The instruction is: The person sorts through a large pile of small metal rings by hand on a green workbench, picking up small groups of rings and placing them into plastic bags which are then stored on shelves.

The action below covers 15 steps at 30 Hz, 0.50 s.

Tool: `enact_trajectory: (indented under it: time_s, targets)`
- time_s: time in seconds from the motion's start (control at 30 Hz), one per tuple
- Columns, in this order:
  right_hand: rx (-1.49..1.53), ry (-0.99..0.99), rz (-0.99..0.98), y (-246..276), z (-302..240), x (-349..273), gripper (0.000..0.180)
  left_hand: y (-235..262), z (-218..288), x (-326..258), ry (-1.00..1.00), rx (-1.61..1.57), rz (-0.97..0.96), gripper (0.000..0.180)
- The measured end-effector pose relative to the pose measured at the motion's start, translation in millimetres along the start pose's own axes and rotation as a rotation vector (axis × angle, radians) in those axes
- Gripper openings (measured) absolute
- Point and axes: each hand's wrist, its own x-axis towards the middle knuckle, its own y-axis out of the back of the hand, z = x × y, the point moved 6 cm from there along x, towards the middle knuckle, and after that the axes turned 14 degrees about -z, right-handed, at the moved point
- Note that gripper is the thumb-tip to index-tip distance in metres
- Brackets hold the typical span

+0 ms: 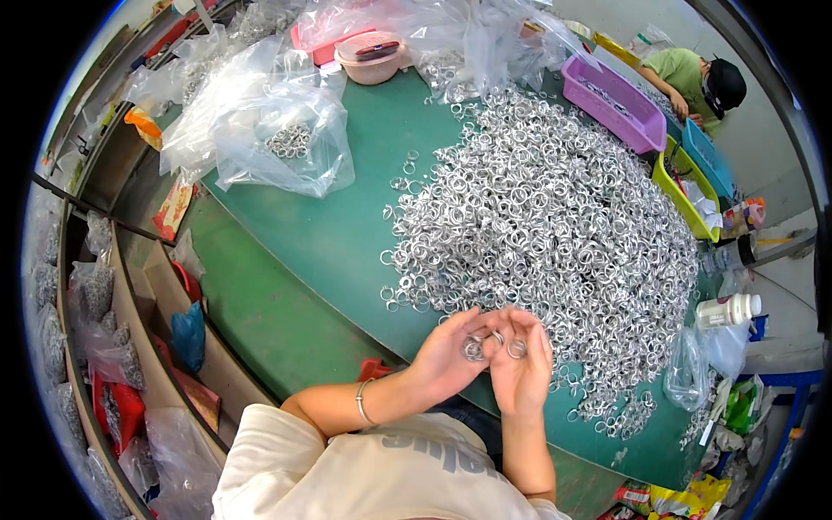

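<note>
metal rings (475,348) gripped in both hands' fingers (503,322) above the worktop (347,234), mid-joining; next needing careful alignment.

Bright, even light; metal rings (537,217) glint; fisheye bends dark edges.

rings (496,345): small silver metal loops, a few pinched between both hands' fingertips | ring heap (546,225): shiny, loosely piled, spread wide on green table, just beyond hands
</note>
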Motion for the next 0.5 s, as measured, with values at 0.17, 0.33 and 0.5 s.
enact_trajectory:
  time_s: [0.17,0.33,0.5]
  targets:
    - [-0.804,0.021,-0.151,-30,-20,10,0.035,-10,-4,10,0.018,-0.025,0.140,0.028]
    - [-1.009,0.059,-0.106,-51,-32,9,0.037,10,-16,25,0.027,-0.177,-0.151,0.029]
    - [-1.336,0.252,-0.074,-56,-34,2,0.031,11,-17,30,0.017,-0.322,-0.072,0.033]
